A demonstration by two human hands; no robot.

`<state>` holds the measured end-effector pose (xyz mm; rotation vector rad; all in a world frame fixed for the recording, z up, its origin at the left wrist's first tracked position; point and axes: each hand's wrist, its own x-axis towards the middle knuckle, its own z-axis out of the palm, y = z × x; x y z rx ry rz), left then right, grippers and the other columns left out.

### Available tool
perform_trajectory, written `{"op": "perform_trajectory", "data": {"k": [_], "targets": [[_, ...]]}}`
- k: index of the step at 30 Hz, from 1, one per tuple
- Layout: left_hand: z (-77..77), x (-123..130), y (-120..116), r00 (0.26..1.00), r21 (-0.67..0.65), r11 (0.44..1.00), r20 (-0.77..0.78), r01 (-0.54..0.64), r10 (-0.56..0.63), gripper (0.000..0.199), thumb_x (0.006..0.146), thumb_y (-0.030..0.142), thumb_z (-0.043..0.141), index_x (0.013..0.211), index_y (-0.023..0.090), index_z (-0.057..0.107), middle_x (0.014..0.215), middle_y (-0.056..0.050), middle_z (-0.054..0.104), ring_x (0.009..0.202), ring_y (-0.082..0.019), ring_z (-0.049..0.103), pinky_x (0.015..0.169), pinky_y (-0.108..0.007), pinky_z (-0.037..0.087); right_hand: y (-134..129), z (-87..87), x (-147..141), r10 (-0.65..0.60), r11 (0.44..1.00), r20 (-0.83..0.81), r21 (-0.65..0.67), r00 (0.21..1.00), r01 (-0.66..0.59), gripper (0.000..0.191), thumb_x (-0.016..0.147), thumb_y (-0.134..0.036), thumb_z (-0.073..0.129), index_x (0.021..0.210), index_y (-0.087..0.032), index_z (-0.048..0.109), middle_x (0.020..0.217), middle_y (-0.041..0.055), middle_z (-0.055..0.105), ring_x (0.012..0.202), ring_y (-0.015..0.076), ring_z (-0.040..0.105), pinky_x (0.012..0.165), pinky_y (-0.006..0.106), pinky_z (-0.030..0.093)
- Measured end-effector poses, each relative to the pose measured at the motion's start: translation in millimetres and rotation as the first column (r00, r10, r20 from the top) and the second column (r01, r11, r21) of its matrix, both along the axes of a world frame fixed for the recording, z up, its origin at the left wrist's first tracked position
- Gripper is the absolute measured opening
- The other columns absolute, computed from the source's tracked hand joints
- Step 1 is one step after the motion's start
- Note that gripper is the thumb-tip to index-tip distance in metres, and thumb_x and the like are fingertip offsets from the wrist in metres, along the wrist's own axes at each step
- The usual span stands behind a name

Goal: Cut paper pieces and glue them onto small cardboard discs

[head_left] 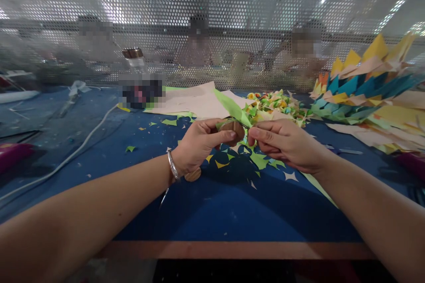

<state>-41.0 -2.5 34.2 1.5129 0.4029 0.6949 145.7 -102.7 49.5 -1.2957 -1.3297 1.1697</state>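
My left hand [204,141] pinches a round brown wooden disc [234,133], with some green material behind it. Just right of the disc, my right hand [282,141] has its fingers pressed together at the lower end of a green leaf-like piece [234,108]; whether it grips that piece or something thinner is too small to tell. The two hands nearly touch. Under my left wrist a second round wooden disc [193,174] lies on the blue table [219,216]. Green, yellow and pale scraps [260,159] are scattered below and behind the hands.
Pale sheets [195,101] and a pile of small colourful pieces [279,104] lie behind the hands. Layered pointed paper [358,86] stands at right. A white cable [79,148] crosses the left side. Behind a perforated screen [232,66], several people are blurred.
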Motion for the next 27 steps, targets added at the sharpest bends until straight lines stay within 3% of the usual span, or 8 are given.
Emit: {"op": "perform_trajectory", "data": {"k": [9, 21, 27], "targets": [[-0.3, 2.2, -1.1, 0.999, -0.033, 0.998, 0.010, -0.048, 0.048, 0.011, 0.075, 0.027, 0.075, 0.077, 0.017, 0.071, 0.069, 0.001, 0.061, 0.059, -0.009, 0.043, 0.054, -0.026, 0.028, -0.5, 1.6, 1.4, -0.003, 1.000, 0.017, 0.024, 1.000, 0.003, 0.043, 0.085, -0.056, 0.071, 0.073, -0.015, 0.063, 0.050, -0.0099, 0.027, 0.042, 0.0027, 0.017, 0.037, 0.020, 0.009], [0.7, 2.6, -3.0, 0.999, 0.044, 0.998, 0.000, 0.041, -0.041, 0.022, 0.077, 0.028, 0.071, 0.064, 0.017, 0.058, 0.064, 0.003, 0.050, 0.057, -0.008, 0.036, 0.055, -0.026, 0.030, 0.0, 0.8, 2.1, -0.017, 0.999, 0.016, 0.037, 1.000, 0.016, 0.044, 0.085, -0.056, 0.072, 0.073, -0.015, 0.063, 0.049, -0.0100, 0.027, 0.042, 0.0026, 0.018, 0.037, 0.019, 0.010], [-1.0, 3.3, -3.4, 0.999, 0.104, 0.994, 0.001, 0.034, -0.035, 0.023, 0.078, 0.028, 0.069, 0.063, 0.018, 0.056, 0.066, 0.003, 0.050, 0.062, -0.010, 0.043, 0.062, -0.027, 0.038, 0.3, 2.1, 1.6, -0.071, 0.995, -0.007, 0.074, 0.997, 0.072, 0.041, 0.086, -0.053, 0.072, 0.075, -0.014, 0.064, 0.049, -0.0097, 0.029, 0.043, 0.0030, 0.017, 0.038, 0.021, 0.009]]}}
